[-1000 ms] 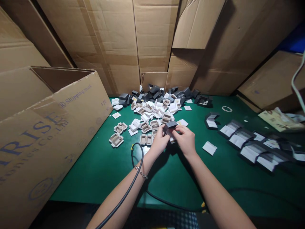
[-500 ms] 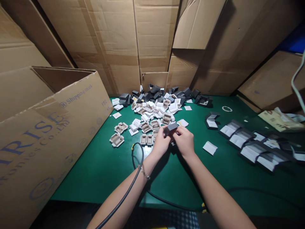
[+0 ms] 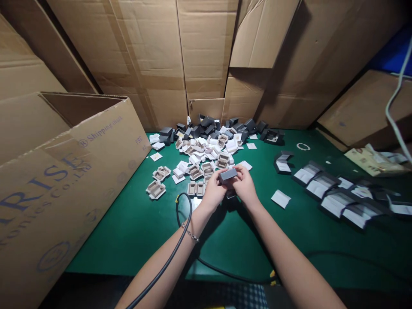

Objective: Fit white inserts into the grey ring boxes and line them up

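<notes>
The left hand (image 3: 214,189) and right hand (image 3: 245,185) pinch the box (image 3: 228,175) with their fingers (image 3: 241,170), so uneven pressing could crease it or make it slip.

The left hand (image 3: 213,189) and right hand (image 3: 245,185) are partly hiding the dark box (image 3: 228,175); the view's left edge is cutting the carton (image 3: 106,163).

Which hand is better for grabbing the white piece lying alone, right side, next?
Probably the right hand: it's nearer the white piece. The left hand is farther, across the dark box. Both hands hold that box, though.
</notes>
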Available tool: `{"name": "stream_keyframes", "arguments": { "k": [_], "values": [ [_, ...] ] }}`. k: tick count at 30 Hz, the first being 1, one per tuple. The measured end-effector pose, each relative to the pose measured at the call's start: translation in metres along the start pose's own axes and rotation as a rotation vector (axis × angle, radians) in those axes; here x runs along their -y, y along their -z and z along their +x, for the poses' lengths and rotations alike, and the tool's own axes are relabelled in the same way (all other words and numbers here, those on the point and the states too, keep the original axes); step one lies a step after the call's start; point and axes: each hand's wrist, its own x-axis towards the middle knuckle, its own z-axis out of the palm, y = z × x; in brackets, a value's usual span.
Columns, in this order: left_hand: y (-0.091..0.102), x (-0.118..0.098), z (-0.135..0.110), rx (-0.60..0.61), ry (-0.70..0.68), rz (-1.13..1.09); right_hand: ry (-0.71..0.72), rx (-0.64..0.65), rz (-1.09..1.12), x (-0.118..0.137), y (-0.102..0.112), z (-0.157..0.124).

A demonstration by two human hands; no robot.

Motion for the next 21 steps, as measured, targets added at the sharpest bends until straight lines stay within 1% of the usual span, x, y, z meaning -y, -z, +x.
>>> {"name": "stream_keyframes", "arguments": {
  "k": [2,3,4,7,10,12,14,17,19,21],
  "values": [
    [0.003,-0.001,-0.001,0.004,-0.06,0.099,-0.047,0.136,0.075,0.001,0.001,0.002],
    [0.004,-0.002,-0.001,-0.002,-0.096,0.164,-0.04,0.171,0.076,0.002,0.002,0.003],
    [0.006,-0.002,-0.001,-0.012,-0.13,0.228,-0.018,0.178,0.065,0.002,0.002,0.003],
    [0.01,-0.004,-0.003,-0.024,-0.212,0.353,0.053,0.135,0.036,0.001,0.0,-0.001],
    [0.009,-0.007,-0.005,-0.022,-0.243,0.378,0.079,0.072,0.044,0.0,-0.005,-0.006],
    [0.007,-0.007,-0.005,-0.025,-0.213,0.32,0.039,0.036,0.1,0.0,-0.008,-0.008],
    [0.004,-0.007,-0.004,-0.023,-0.139,0.232,-0.053,0.043,0.173,0.001,-0.009,-0.007],
    [0.004,-0.006,-0.002,-0.008,0.01,0.098,-0.167,0.154,0.202,0.001,-0.008,-0.005],
    [0.006,-0.005,0.0,-0.003,0.091,0.034,-0.194,0.216,0.175,0.001,-0.007,-0.006],
    [0.008,-0.006,0.001,-0.004,0.124,0.026,-0.206,0.244,0.16,0.002,-0.007,-0.008]
  ]
}}
